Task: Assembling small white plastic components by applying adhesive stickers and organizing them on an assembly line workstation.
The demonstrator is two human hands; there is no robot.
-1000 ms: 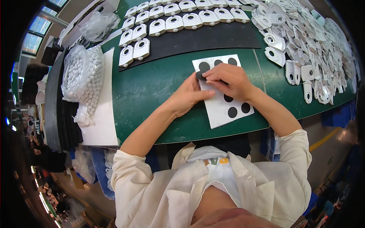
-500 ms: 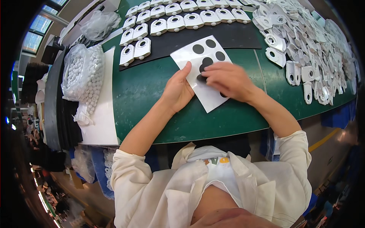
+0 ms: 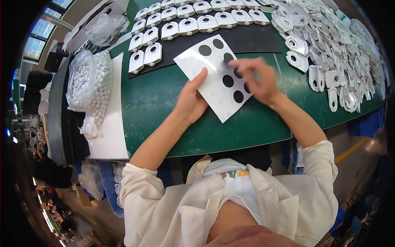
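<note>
My left hand (image 3: 191, 101) grips a white glossy sheet (image 3: 197, 66) by its left edge, thumb on top and fingers hidden beneath. Several black round stickers (image 3: 228, 81) lie on the sheet, mostly toward its right side. Over the sheet's right edge is my right hand (image 3: 262, 80), with its fingers smeared by motion. Its fingertips are close to a dark, blurred round sticker (image 3: 228, 58); whether they pinch it does not show. The sheet is held tilted above the green table (image 3: 181, 138).
White moulded parts (image 3: 188, 26) stand in rows on a black mat (image 3: 247, 41) at the back. A heap of similar loose parts (image 3: 329, 53) covers the right side. At left, a clear bag of small white balls (image 3: 90, 80) rests on a white board (image 3: 109, 140).
The sheet has turned slightly and shifted left, showing more black stickers along its right side. My right hand has drawn back to the right, off the middle of the sheet.
</note>
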